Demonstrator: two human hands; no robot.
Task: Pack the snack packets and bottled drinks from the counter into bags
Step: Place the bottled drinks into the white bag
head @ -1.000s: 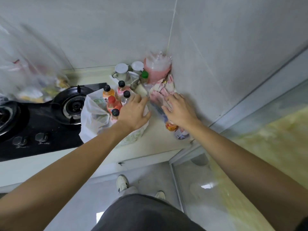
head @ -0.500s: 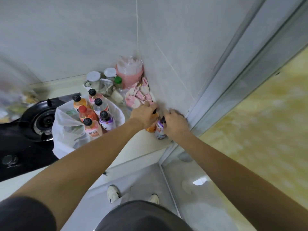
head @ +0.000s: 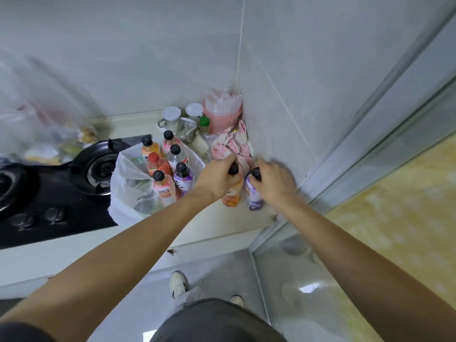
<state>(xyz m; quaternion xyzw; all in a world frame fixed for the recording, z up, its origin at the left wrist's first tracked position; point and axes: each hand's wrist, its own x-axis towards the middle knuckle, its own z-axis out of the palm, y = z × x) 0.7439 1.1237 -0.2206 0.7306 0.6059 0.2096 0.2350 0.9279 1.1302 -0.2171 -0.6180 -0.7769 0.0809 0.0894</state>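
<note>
At the counter's corner, by the tiled wall: two bottled drinks, one per hand. Left hand (head: 217, 177) closed around the neck of the orange bottle (head: 232, 197), just under its black cap; right hand (head: 274, 181) closed likewise on the purple bottle (head: 254, 196). Both bottles upright, side by side, bases at or just above the counter (head: 217, 220); whether they touch it cannot be told. Holding by the neck, from above, likely serves to lift each straight up and lower it cap-up into the bag. White bag (head: 123, 193): open-mouthed, standing just left of the hands beside the stove burner (head: 103, 166), already holding six upright bottles (head: 172, 166) packed close together, caps showing; upright placement keeps them from rolling and uses the space well. Room remains at the bag's near side, by my estimate. Pink cloth (head: 234, 146): crumpled against the wall behind the hands, not part of the packing. Jars (head: 171, 117) and a pink tub (head: 222, 112): grouped in the far corner, well behind. Second clear bag (head: 37, 129): far left, blurred, seemingly holding snack packets. Stage, as judged: last two loose bottles in hand, transfer to the white bag pending.
</note>
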